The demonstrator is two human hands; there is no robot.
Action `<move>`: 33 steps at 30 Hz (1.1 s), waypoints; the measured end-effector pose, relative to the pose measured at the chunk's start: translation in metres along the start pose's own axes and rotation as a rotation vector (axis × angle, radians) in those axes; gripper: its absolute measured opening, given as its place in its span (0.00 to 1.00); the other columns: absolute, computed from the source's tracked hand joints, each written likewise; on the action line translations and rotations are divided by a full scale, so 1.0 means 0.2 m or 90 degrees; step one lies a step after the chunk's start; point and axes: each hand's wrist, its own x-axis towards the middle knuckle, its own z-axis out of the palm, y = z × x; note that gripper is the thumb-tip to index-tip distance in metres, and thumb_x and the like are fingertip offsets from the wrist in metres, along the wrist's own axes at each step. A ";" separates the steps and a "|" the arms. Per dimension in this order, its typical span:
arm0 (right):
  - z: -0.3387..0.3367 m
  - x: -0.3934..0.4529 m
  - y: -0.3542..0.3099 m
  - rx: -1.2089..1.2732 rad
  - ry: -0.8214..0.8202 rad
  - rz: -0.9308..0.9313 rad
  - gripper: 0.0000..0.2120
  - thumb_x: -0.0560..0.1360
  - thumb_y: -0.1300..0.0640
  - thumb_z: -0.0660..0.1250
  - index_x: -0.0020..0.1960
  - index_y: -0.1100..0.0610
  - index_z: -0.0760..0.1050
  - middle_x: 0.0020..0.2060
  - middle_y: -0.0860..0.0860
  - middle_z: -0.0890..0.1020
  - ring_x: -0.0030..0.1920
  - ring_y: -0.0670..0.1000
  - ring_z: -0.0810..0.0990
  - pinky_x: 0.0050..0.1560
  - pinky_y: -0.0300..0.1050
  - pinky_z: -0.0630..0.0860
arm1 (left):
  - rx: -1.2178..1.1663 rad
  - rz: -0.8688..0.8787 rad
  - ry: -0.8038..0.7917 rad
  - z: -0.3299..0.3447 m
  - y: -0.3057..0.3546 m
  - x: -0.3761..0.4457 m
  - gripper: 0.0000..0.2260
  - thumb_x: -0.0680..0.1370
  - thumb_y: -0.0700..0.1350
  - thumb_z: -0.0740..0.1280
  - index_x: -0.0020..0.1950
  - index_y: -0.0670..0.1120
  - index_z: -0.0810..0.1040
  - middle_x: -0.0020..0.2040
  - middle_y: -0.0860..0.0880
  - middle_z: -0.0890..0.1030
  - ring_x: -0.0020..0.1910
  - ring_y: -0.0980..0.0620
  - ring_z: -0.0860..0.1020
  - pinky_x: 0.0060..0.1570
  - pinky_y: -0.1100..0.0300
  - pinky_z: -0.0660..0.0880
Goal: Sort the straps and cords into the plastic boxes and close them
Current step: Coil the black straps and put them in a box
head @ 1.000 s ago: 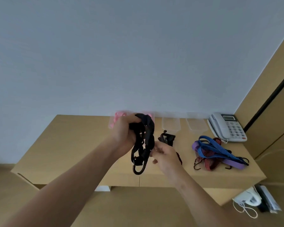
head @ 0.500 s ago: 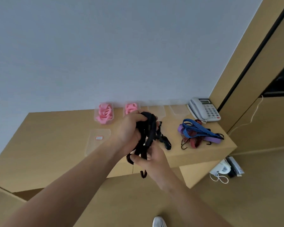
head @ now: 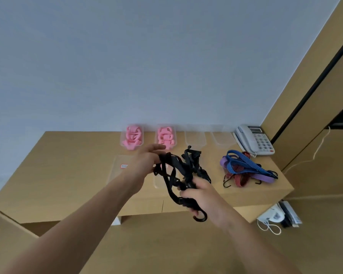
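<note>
1. Left hand [head: 145, 161], centre of frame: fingers partly extended, thumb and fingers pinching the upper loops of the black straps [head: 176, 171].
2. Right hand [head: 203, 196], lower centre: fingers curled tight round the lower end of the same tangle, a black hook [head: 200, 218] hanging out below the fist.
3. Black straps: held in the air between both hands, in front of the wooden desk [head: 67, 165].
4. Along the wall, upper centre: two clear boxes with pink straps [head: 132, 138], then two clear boxes [head: 195, 138] to their right, contents not discernible.
5. Flat on the desk, left of centre: a clear lid [head: 117, 169] with a small label.
6. Right of centre: a pile of blue, purple and red cords [head: 246, 168], just beside a telephone [head: 254, 139].
</note>
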 end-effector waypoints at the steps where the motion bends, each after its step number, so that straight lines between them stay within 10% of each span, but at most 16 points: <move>1: -0.03 0.02 -0.01 -0.028 -0.004 0.007 0.10 0.70 0.59 0.69 0.51 0.62 0.77 0.32 0.52 0.78 0.29 0.52 0.74 0.28 0.44 0.68 | 0.075 0.032 0.014 0.00 -0.01 -0.01 0.23 0.75 0.28 0.59 0.64 0.47 0.79 0.60 0.48 0.82 0.59 0.49 0.80 0.55 0.58 0.79; 3: -0.10 0.04 -0.04 -0.069 -0.012 0.006 0.07 0.72 0.60 0.69 0.49 0.59 0.77 0.32 0.51 0.77 0.29 0.51 0.73 0.28 0.44 0.67 | 0.223 0.136 -0.003 -0.01 -0.03 -0.03 0.30 0.72 0.29 0.64 0.69 0.54 0.75 0.66 0.56 0.77 0.64 0.56 0.75 0.51 0.72 0.75; 6: -0.16 0.06 -0.05 -0.082 -0.039 -0.016 0.05 0.73 0.59 0.71 0.49 0.56 0.77 0.31 0.48 0.78 0.29 0.51 0.73 0.28 0.45 0.68 | 0.550 0.293 -0.199 0.01 -0.08 -0.02 0.46 0.67 0.36 0.75 0.80 0.56 0.59 0.80 0.55 0.59 0.80 0.54 0.55 0.76 0.58 0.58; 9: -0.21 0.05 -0.05 -0.079 -0.083 -0.039 0.08 0.74 0.56 0.72 0.52 0.56 0.78 0.33 0.48 0.80 0.31 0.50 0.75 0.29 0.45 0.70 | 0.715 0.357 -0.264 0.10 -0.16 -0.01 0.56 0.61 0.52 0.83 0.81 0.55 0.53 0.81 0.56 0.55 0.79 0.58 0.48 0.76 0.58 0.50; 13: -0.27 0.03 -0.04 -0.057 -0.099 -0.057 0.08 0.75 0.56 0.73 0.53 0.56 0.79 0.36 0.50 0.81 0.34 0.51 0.76 0.29 0.46 0.71 | 0.600 0.415 -0.157 0.23 -0.24 -0.01 0.37 0.64 0.47 0.81 0.71 0.48 0.71 0.60 0.52 0.79 0.59 0.51 0.77 0.60 0.52 0.74; 18: -0.36 -0.01 -0.01 -0.039 -0.099 -0.064 0.05 0.77 0.57 0.71 0.51 0.57 0.79 0.34 0.50 0.81 0.30 0.53 0.75 0.29 0.47 0.70 | 0.521 0.319 -0.148 0.30 -0.26 -0.03 0.19 0.68 0.40 0.66 0.59 0.46 0.80 0.39 0.49 0.82 0.37 0.47 0.79 0.39 0.54 0.77; 26: -0.51 -0.03 0.05 -0.120 -0.107 -0.087 0.32 0.68 0.59 0.81 0.68 0.48 0.73 0.46 0.44 0.85 0.39 0.43 0.82 0.33 0.33 0.72 | 0.488 0.162 -0.209 0.33 -0.26 0.03 0.05 0.77 0.34 0.64 0.49 0.41 0.77 0.33 0.40 0.77 0.23 0.49 0.77 0.24 0.57 0.75; 33: -0.59 0.01 0.10 -0.100 -0.043 -0.107 0.13 0.77 0.58 0.73 0.59 0.46 0.81 0.47 0.48 0.88 0.45 0.49 0.86 0.40 0.40 0.79 | 0.507 0.131 -0.174 0.35 -0.26 0.08 0.08 0.75 0.36 0.71 0.49 0.47 0.78 0.40 0.46 0.81 0.33 0.53 0.81 0.32 0.57 0.77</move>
